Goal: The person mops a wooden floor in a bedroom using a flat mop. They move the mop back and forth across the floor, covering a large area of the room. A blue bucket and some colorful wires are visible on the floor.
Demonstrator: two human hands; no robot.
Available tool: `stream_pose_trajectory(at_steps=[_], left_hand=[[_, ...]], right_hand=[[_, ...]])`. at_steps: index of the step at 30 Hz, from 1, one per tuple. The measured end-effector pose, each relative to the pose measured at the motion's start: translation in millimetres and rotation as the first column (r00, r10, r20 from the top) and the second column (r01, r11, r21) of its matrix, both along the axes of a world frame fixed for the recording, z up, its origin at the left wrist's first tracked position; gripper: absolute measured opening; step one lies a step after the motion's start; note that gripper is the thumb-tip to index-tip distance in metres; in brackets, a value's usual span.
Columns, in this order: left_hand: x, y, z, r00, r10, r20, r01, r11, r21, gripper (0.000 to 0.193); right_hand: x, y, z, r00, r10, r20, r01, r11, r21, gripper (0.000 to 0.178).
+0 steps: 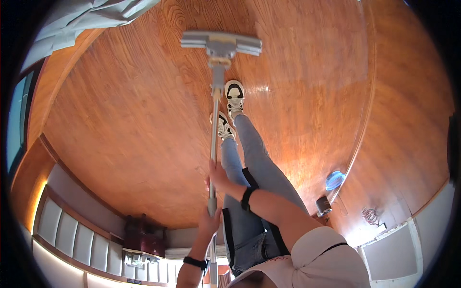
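A long-handled flat mop with a pale metal pole runs up the middle of the view. Its wide grey head lies across the wood floor beyond my feet. My right hand is closed around the pole, with the forearm crossing in front of my jeans. Nearer to me, my left hand is wrapped round the same pole close to a grey collar. The pole passes just left of my shoes.
Brown wood flooring surrounds me. Grey-white fabric hangs at the far left. On the right, a blue round object, a small dark box and a coiled cable lie near the wall. Dark furniture stands at the lower left.
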State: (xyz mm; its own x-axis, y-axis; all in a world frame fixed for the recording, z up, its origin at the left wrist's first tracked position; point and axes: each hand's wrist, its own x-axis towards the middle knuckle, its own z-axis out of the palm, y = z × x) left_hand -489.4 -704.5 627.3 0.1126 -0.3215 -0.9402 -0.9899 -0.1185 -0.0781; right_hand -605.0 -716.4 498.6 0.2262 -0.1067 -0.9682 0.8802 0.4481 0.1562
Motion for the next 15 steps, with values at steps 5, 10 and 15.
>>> stream_pose_trajectory(at_steps=[5,10,15], left_hand=[[-13,15,6,1.000,0.007,0.028,-0.006,1.000,-0.013,0.042],[-113,-40,-78,0.994,0.062,-0.090,-0.064,0.998,-0.022,0.044],[-200,-100,-147,0.956,0.036,-0.290,-0.067,0.993,-0.096,0.049]], right_hand=[[-15,10,5,0.992,0.103,-0.076,-0.102,0.995,0.020,0.038],[-108,-36,-71,0.919,0.161,-0.360,-0.196,0.979,-0.063,0.043],[-215,-99,-132,0.896,0.193,-0.401,-0.305,0.922,-0.238,0.050]])
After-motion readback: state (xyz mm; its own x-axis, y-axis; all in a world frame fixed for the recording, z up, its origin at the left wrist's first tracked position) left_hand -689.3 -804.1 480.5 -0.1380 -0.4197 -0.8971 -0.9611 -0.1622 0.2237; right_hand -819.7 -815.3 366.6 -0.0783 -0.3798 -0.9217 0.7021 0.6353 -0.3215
